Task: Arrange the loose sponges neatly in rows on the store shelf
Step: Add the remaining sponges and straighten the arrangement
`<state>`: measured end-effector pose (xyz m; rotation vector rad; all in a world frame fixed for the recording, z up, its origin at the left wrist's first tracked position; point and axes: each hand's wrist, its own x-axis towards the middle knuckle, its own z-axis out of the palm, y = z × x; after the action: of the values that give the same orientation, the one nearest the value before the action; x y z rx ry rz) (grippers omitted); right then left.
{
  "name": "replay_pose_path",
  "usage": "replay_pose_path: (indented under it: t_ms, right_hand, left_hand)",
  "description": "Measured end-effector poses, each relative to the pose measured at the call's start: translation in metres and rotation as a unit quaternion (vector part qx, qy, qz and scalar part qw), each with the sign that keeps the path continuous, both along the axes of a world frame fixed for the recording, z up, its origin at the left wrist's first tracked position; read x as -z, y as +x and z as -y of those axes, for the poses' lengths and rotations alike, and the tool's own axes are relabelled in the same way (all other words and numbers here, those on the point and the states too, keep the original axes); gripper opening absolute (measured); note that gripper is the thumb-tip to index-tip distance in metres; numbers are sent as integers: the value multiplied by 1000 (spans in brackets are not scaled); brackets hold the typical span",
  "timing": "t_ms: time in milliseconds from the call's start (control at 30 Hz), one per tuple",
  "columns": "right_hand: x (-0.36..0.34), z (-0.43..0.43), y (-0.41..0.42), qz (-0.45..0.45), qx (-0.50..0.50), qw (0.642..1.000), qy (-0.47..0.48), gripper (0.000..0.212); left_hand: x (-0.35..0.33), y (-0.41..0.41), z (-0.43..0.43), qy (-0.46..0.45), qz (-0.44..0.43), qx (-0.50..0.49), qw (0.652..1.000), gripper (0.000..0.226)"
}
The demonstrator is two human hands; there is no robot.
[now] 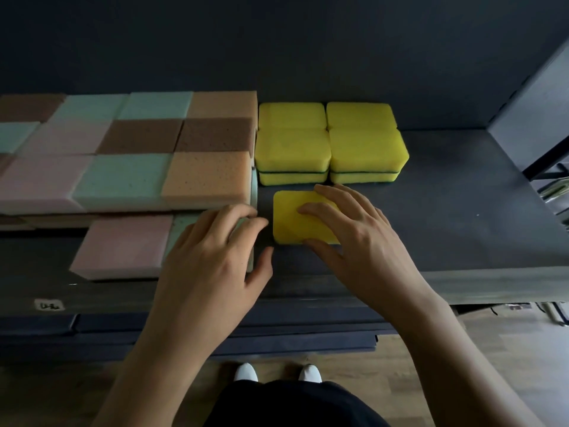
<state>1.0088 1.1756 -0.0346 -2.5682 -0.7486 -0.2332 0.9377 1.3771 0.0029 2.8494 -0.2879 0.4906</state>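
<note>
Head view: right hand (348, 235) grip clasps a loose yellow sponge (289, 220) near 4 yellow stacks (366, 149). Left hand (209, 257) rests, grip open, on a mint sponge (183, 232).

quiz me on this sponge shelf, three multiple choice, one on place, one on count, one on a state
1. Where does the loose sponge lie? A on the floor; B in front of the yellow stacks; C atop the yellow stacks.
2. How many yellow stacks are there? A two; B four; C six.
3. What is the right hand doing? A hanging free; B making an empty fist; C gripping the loose sponge.
Key: 1 B, it lies on the shelf just before them. 2 B, two rows of two. 3 C, fingers on top, thumb at its near edge.
</note>
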Motion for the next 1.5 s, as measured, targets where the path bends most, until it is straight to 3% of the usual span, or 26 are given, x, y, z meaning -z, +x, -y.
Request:
replay_pose_path:
  t_ms: [300,500,1067,1367,1500]
  right_hand:
    - [2,-15,4,1,10,1000,-24,50]
    - [6,-23,3,36,13,999,-8,35]
    - [10,-44,25,28,40,999,16,32]
    - [2,-33,16,21,9,1000,1,47]
    - [-8,-25,4,24,-14,999,38,35]
  left_hand:
    - [5,7,-14,-9,-37,-2,999,31]
    - [7,11,-17,-6,-41,4,999,30]
    - [1,11,-15,0,-73,0,997,31]
    - [1,-1,-8,-2,-70,-28,997,36]
    - [3,-18,-6,-3,-47,-69,997,32]
